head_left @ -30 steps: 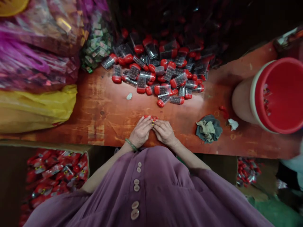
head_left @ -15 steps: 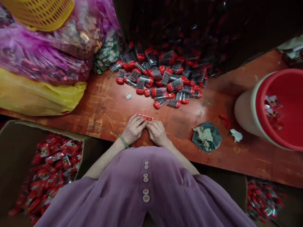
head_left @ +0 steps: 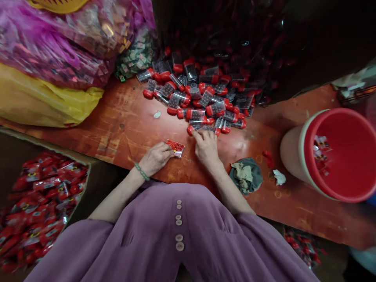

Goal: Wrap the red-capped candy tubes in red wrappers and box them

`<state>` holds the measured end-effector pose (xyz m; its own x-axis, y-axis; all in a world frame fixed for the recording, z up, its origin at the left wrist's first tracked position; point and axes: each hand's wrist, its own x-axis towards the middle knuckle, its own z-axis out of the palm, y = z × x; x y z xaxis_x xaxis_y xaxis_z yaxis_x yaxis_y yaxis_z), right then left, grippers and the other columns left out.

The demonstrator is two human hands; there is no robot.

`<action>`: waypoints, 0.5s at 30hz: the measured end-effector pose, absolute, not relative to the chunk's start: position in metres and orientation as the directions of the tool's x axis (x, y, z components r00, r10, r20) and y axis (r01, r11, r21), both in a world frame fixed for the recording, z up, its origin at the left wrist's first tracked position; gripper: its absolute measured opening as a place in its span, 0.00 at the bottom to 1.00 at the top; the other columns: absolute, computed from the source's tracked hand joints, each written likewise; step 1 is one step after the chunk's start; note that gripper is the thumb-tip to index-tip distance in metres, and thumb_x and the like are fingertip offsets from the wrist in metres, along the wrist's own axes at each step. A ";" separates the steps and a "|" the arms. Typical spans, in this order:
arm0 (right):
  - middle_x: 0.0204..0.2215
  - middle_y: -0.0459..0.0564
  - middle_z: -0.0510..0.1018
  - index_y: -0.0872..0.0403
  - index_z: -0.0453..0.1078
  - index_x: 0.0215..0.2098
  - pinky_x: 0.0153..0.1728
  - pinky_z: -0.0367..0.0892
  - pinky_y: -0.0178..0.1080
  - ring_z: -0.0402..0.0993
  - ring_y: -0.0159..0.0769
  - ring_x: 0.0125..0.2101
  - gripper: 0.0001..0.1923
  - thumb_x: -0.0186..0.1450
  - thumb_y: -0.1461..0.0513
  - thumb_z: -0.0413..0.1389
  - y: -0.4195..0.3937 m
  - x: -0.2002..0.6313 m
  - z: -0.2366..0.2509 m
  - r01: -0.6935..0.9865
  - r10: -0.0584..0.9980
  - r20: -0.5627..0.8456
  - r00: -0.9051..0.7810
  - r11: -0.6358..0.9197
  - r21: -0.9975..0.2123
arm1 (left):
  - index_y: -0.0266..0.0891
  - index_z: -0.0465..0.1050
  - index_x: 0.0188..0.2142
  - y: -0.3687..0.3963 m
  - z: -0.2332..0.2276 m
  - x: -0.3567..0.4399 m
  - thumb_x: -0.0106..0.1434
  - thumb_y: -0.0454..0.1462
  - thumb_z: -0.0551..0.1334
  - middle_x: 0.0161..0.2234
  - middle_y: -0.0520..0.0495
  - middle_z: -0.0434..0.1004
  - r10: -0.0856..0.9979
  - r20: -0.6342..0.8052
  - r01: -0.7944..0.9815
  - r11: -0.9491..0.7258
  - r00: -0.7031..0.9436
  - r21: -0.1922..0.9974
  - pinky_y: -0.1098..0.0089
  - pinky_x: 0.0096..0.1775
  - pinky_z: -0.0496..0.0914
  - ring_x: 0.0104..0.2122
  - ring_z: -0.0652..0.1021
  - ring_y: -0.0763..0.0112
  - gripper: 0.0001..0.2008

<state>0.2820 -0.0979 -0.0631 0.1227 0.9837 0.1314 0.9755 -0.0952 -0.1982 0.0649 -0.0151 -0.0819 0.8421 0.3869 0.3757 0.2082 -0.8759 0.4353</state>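
Observation:
My left hand (head_left: pixel 157 158), a green bead bracelet at its wrist, pinches a small red printed plastic packet (head_left: pixel 177 147) between thumb and fingers, just above the table. To the right, my right hand (head_left: pixel 207 149) reaches to the near edge of a heap of small clear plastic containers with red caps (head_left: pixel 196 114). Its fingers are apart and bent down over the closest containers. The fingertips seem to touch one red-capped container (head_left: pixel 190 129), partly hidden by them. Dark dotted contents show through the clear walls of several containers.
Filled purple bags (head_left: pixel 61 47) and a yellow bag (head_left: pixel 49 102) lie at left. Below is a carton of red packed pieces (head_left: pixel 44 199). At right stand a bucket with a red basin (head_left: pixel 311 156), a crumpled cloth (head_left: pixel 245 176) and white tissue (head_left: pixel 279 177). A dark box (head_left: pixel 317 43) is behind.
My hands have parted. The right hand has let go of the packet and moved forward to the heap; the left has moved slightly left with the packet, now tilted to show its printed face.

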 end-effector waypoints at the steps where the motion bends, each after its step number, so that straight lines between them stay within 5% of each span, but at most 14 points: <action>1: 0.49 0.63 0.75 0.55 0.70 0.59 0.43 0.62 0.52 0.65 0.52 0.46 0.24 0.67 0.71 0.47 -0.091 0.285 -0.063 0.980 0.987 0.111 0.119 -0.099 -0.170 | 0.38 0.78 0.34 -0.014 -0.081 0.065 0.71 0.38 0.56 0.33 0.45 0.78 0.389 0.354 0.210 -0.868 0.850 0.451 0.68 0.35 0.71 0.32 0.73 0.69 0.13; 10: 0.48 0.62 0.75 0.56 0.73 0.51 0.47 0.59 0.53 0.65 0.51 0.49 0.17 0.70 0.69 0.46 -0.051 0.289 -0.060 0.996 1.000 0.020 0.001 0.001 -0.087 | 0.36 0.78 0.33 -0.007 -0.075 0.065 0.70 0.34 0.56 0.33 0.44 0.78 0.398 0.238 0.229 -0.822 0.886 0.522 0.66 0.39 0.73 0.34 0.76 0.67 0.12; 13: 0.48 0.61 0.76 0.56 0.72 0.52 0.50 0.58 0.54 0.66 0.50 0.49 0.16 0.72 0.66 0.47 -0.059 0.288 -0.057 0.978 0.999 0.033 0.039 -0.031 -0.206 | 0.37 0.78 0.32 -0.006 -0.077 0.064 0.66 0.33 0.60 0.31 0.45 0.79 0.496 0.266 0.256 -0.752 0.827 0.607 0.67 0.39 0.73 0.33 0.77 0.67 0.09; 15: 0.47 0.60 0.77 0.57 0.69 0.55 0.51 0.60 0.51 0.69 0.47 0.48 0.16 0.71 0.63 0.49 -0.069 0.285 -0.055 0.908 0.993 0.057 0.104 -0.071 -0.413 | 0.38 0.79 0.30 -0.006 -0.076 0.063 0.63 0.33 0.64 0.29 0.47 0.79 0.582 0.282 0.261 -0.676 0.763 0.689 0.69 0.36 0.72 0.31 0.78 0.69 0.06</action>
<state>0.2845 -0.0690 -0.0551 0.1037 0.9930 0.0568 0.9081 -0.0713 -0.4126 0.0632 -0.0062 -0.0763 0.7625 0.5822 0.2821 0.2611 -0.6759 0.6892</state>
